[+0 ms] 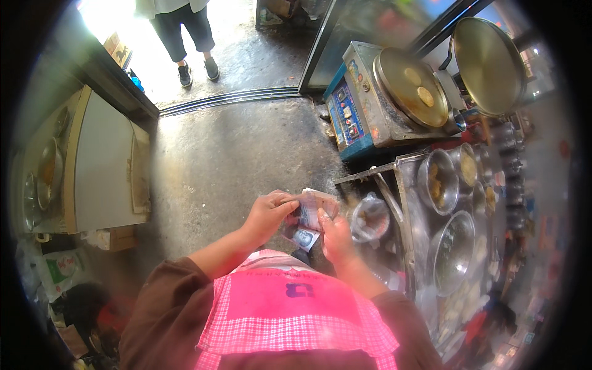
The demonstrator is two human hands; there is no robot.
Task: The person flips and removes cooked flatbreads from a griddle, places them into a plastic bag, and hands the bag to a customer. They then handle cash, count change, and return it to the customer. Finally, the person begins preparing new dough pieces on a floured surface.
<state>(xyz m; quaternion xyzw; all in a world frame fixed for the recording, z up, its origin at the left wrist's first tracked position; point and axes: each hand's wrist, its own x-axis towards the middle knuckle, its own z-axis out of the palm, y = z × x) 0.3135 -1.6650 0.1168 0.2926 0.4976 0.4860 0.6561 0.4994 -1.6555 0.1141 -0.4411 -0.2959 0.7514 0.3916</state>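
Several paper banknotes [311,210] are spread between my two hands, in front of the pink apron [296,296] I wear. My left hand [275,210] grips their left side, with the thumb lying over the top. My right hand [335,231] pinches the right side between thumb and fingers. A bluish note [305,237] with a printed portrait hangs at the lower edge of the bunch. The notes overlap and partly blur, so their full number cannot be told.
A round electric griddle [411,88] with two flat cakes stands at upper right, its lid [488,67] raised. Metal bowls [454,252] of food line the right-hand table. A bagged bin [370,217] is beside it. Left is a white cabinet [106,162]. A person [185,32] stands beyond the door track [231,95].
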